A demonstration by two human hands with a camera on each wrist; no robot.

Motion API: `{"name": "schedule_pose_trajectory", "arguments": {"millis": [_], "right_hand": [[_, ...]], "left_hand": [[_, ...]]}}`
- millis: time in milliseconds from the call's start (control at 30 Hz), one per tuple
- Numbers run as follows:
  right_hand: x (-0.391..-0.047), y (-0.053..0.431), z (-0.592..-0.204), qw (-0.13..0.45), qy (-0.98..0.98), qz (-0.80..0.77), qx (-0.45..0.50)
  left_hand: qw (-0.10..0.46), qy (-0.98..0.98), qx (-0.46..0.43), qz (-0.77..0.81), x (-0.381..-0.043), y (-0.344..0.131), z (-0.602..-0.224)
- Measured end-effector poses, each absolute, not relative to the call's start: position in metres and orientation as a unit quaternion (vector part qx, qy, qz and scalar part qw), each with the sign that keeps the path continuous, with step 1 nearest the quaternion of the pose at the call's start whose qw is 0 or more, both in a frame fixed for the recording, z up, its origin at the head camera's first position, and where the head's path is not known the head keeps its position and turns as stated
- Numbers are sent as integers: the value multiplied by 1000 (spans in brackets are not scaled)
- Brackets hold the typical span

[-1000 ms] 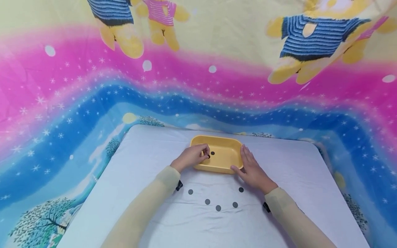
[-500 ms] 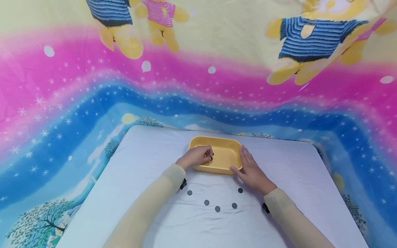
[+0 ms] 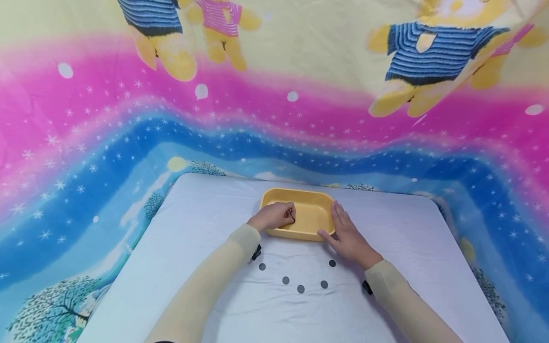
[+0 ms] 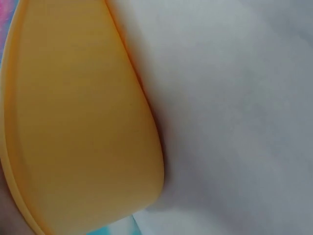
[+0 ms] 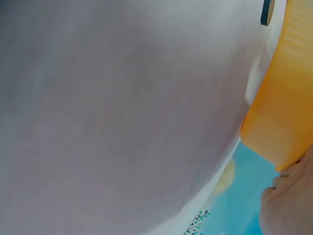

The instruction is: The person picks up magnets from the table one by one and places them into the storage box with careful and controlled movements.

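A yellow plastic bin (image 3: pixel 315 216) stands near the far side of the white-covered table. My left hand (image 3: pixel 274 215) reaches over its left front rim, fingers curled, and pinches a small dark disc (image 3: pixel 293 220) low inside; most of the disc is hidden by the fingertips. My right hand (image 3: pixel 349 238) lies against the bin's right end with straight fingers, its thumb at the front rim. Several round grey discs lie apart on the cloth before the bin, among them a left disc (image 3: pixel 262 267), a middle disc (image 3: pixel 301 289) and a darker right disc (image 3: pixel 332 263).
The table (image 3: pixel 206 205) has a slightly wrinkled white cover. Behind it hangs a printed curtain (image 3: pixel 274 114) with bears and snowflakes. In the right wrist view, the bin wall (image 5: pixel 283 98) rises beside the cloth, with a dark disc (image 5: pixel 267 12) at the top edge.
My left hand has moved slightly right and deeper into the bin. A disc seen earlier on the bin floor is now hidden behind its fingers. The right hand stays in place.
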State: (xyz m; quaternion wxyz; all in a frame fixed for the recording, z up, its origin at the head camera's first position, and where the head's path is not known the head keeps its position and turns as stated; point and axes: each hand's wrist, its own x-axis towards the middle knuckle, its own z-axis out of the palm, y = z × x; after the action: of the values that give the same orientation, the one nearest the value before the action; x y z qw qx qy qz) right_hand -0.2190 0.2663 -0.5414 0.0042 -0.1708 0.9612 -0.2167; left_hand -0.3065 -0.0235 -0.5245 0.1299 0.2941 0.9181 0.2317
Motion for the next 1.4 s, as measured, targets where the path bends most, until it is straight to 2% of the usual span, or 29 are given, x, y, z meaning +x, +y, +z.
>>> {"name": "schedule_pose_trajectory", "arguments": {"millis": [1400], "right_hand": [[-218, 267, -541, 0, 961, -219, -168]], "left_hand": [[136, 921, 292, 220, -308, -20, -528]]}}
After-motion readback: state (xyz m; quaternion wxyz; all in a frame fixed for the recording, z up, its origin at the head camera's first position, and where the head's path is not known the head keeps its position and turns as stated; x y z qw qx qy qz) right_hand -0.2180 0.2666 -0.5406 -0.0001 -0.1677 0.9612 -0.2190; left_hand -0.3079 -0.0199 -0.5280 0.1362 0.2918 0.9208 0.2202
